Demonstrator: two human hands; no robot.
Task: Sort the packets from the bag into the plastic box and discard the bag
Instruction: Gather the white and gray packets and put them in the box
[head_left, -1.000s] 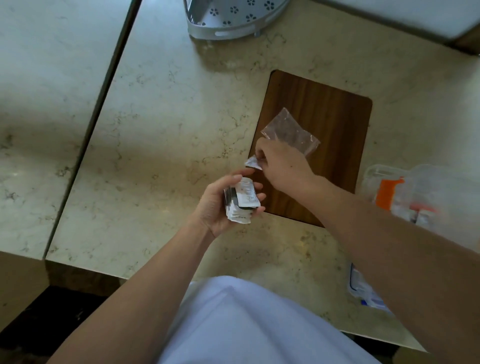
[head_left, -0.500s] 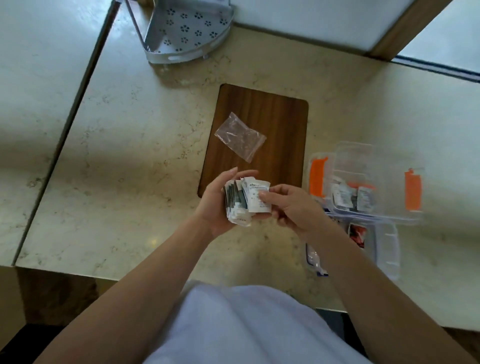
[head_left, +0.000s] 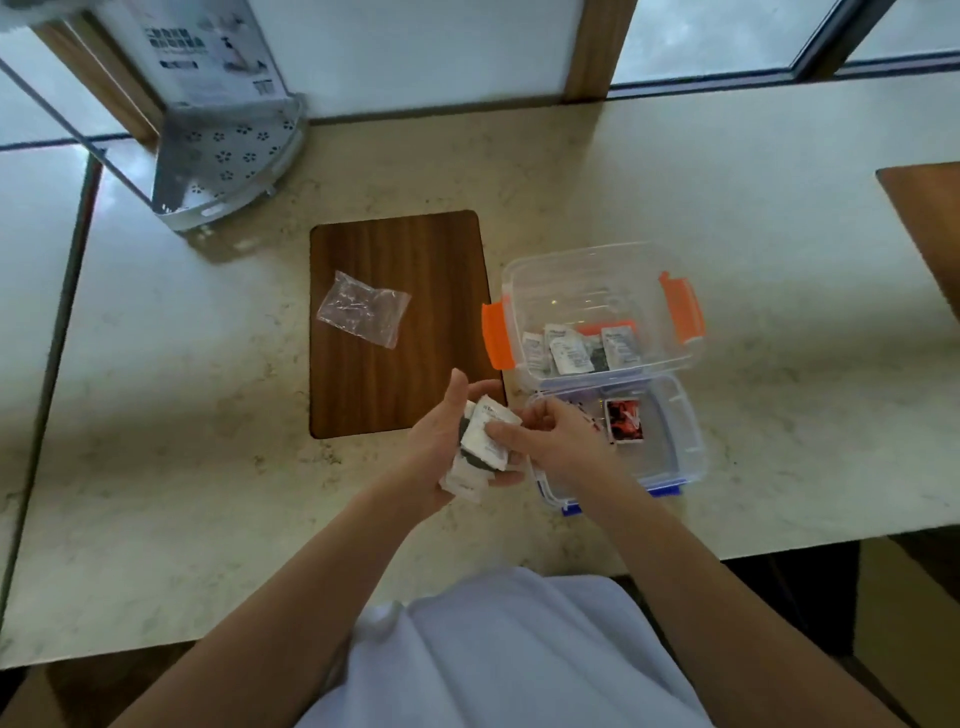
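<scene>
My left hand (head_left: 434, 447) holds a stack of small white and dark packets (head_left: 480, 449) just above the counter's near side. My right hand (head_left: 558, 441) pinches the top packet of that stack. The clear plastic bag (head_left: 363, 306) lies flat and crumpled on the brown wooden board (head_left: 405, 384), apart from both hands. To the right stands the open clear plastic box (head_left: 597, 270) with orange latches; several white packets (head_left: 582, 351) lie in its near part. Its clear lid (head_left: 670, 447) with blue clips lies in front of it, a red and black label on it.
A grey perforated corner shelf (head_left: 228, 156) stands at the back left by the window. The marble counter (head_left: 208, 415) has a seam at the left and ends at the front edge near my body. Another brown board (head_left: 930, 223) shows at the far right.
My right hand let go of the bag, which now lies on the board, and came back to the packet stack. The view shifted up and right, bringing the box fully into sight.
</scene>
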